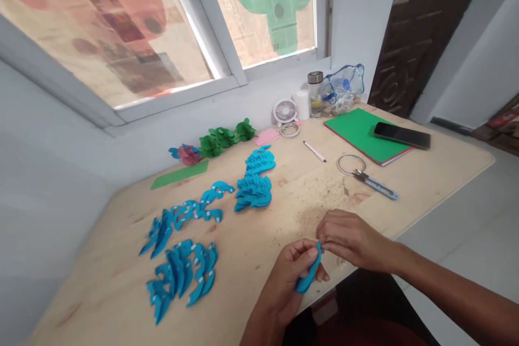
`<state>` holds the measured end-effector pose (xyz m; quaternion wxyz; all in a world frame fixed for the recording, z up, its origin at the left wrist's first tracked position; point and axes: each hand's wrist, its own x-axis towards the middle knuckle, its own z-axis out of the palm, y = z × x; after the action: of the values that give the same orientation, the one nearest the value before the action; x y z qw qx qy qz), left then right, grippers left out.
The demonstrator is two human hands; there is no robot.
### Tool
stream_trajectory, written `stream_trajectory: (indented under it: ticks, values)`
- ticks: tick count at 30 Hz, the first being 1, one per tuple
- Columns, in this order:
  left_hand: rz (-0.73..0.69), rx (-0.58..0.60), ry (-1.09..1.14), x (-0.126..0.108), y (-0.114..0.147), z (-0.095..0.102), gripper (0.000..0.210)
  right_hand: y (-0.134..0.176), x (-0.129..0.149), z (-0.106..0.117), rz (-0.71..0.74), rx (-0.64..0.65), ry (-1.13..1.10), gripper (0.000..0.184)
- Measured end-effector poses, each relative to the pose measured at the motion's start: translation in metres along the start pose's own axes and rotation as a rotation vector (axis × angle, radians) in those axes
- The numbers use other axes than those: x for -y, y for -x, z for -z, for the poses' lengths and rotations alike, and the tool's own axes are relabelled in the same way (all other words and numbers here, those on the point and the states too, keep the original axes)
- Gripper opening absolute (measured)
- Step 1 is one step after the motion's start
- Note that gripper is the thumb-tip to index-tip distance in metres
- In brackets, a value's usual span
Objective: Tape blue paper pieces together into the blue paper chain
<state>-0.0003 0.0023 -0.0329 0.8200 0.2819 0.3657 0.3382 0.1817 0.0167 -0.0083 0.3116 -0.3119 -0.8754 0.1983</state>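
Near the table's front edge, my left hand point(291, 270) is closed around a narrow, curved blue piece point(310, 274) that looks like paper or thin cloth. My right hand point(351, 238) pinches at the upper tip of that piece, its fingertips partly hidden. Similar blue pieces with small white patches lie in a front-left group point(182, 270) and in a row behind it point(190, 211). Farther back sit two stacks of scalloped blue pieces, a nearer one point(253, 193) and a farther one point(260, 161).
Thread snips point(377, 184) lie by a metal ring point(351, 164) to the right. Behind are a white pen point(314, 152), a green folder point(357, 132) with a phone point(401, 135), a small fan point(285, 112), a bottle point(315, 94), a plastic bag point(346, 84) and green paper flowers point(223, 139).
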Motion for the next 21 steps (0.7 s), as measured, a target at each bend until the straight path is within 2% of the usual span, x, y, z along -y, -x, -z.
stream_trajectory:
  ticks: [3, 5, 9, 12, 16, 21]
  values:
    - [-0.005, -0.016, 0.048, 0.0, -0.007, -0.001, 0.021, 0.001, -0.014, 0.011, -0.022, -0.038, -0.028, 0.01]
    - [-0.023, -0.077, 0.023, -0.001, -0.011, -0.002, 0.02, 0.005, -0.029, 0.022, -0.122, -0.115, 0.014, 0.011]
    - [-0.04, -0.215, -0.06, -0.005, -0.016, -0.005, 0.021, 0.021, -0.07, 0.048, -0.604, -0.272, 0.186, 0.016]
    - [-0.057, -0.287, -0.11, -0.008, -0.021, -0.006, 0.022, 0.034, -0.094, 0.062, -0.804, -0.354, 0.419, 0.019]
    - [-0.1, -0.355, -0.155, -0.01, -0.026, -0.005, 0.019, 0.041, -0.111, 0.072, -0.956, -0.291, 0.57, 0.025]
    - [-0.129, -0.353, -0.171, -0.01, -0.028, -0.004, 0.02, 0.039, -0.124, 0.08, -1.0, -0.139, 0.623, 0.029]
